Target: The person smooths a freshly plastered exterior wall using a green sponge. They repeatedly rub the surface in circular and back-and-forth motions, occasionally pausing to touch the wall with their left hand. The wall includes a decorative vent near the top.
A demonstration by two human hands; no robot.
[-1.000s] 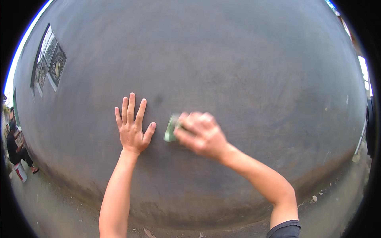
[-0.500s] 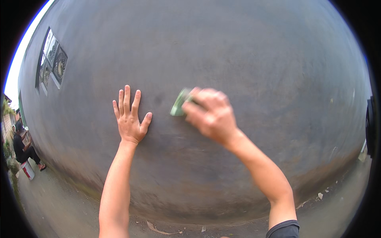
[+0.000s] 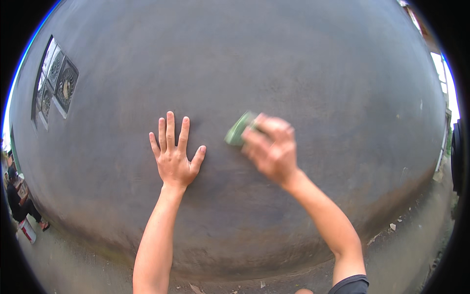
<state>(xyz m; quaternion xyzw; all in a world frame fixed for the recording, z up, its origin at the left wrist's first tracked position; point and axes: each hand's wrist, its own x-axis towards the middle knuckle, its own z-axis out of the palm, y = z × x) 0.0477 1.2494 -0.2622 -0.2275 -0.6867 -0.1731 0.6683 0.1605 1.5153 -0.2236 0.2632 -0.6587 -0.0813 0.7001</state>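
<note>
A broad dark-grey plastered wall [image 3: 230, 63] fills most of the view. My left hand [image 3: 175, 164] lies flat against it with the fingers spread, holding nothing. To its right, my right hand [image 3: 274, 149] grips a flat green piece [image 3: 239, 130] between thumb and fingers. That piece is held at the wall surface, tilted, with its free end toward my left hand. Motion blurs it, so its exact kind cannot be made out. The fingertips of my right hand are partly hidden behind the hand.
A window with patterned grilles [image 3: 56, 81] is set in the wall at upper left. At far left a person in dark clothes [image 3: 18, 198] sits on a white and red bucket [image 3: 28, 231]. Small debris [image 3: 392, 227] lies on the ground along the wall's foot at right.
Both hands have shifted right along the wall, the right one still with the green piece. The view has turned a little, so the window and seated person appear farther left.
</note>
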